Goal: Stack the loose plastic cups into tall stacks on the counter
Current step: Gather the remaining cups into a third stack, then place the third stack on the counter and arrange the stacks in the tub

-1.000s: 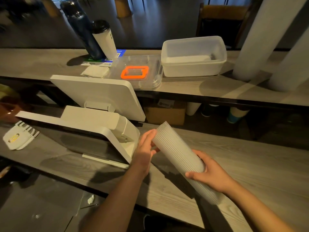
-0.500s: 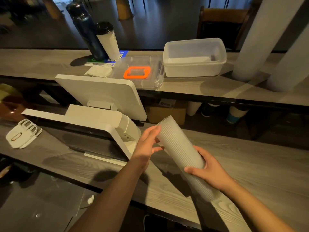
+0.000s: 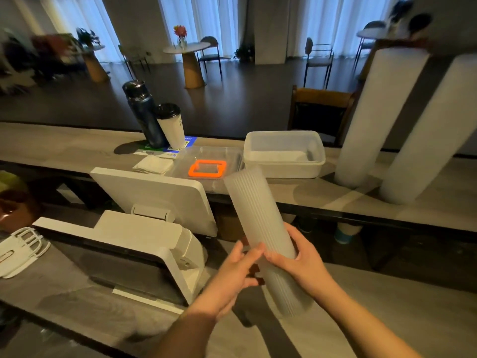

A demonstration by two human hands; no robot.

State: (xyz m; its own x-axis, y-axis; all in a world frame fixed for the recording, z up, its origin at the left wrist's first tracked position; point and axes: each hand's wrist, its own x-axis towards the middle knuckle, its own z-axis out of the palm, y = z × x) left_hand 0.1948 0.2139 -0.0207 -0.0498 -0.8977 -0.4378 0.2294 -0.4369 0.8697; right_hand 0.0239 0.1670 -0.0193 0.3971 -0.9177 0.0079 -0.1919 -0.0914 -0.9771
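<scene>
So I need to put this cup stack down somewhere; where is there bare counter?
Bare grey wood lies on the lower counter right of the ribbed translucent cup stack, and on the upper counter left of the dark blue bottle. The white point-of-sale terminal crowds the left.

I am looking out from behind a café service counter. A white point-of-sale terminal with a tilted screen (image 3: 157,200) sits on the grey wood-grain counter (image 3: 387,319), and two tall white stacks of nested plastic cups (image 3: 371,117) stand on the raised ledge. Beyond it I see a round café table with a vase of flowers (image 3: 186,47), metal-framed chairs (image 3: 318,60) and curtained windows.
</scene>
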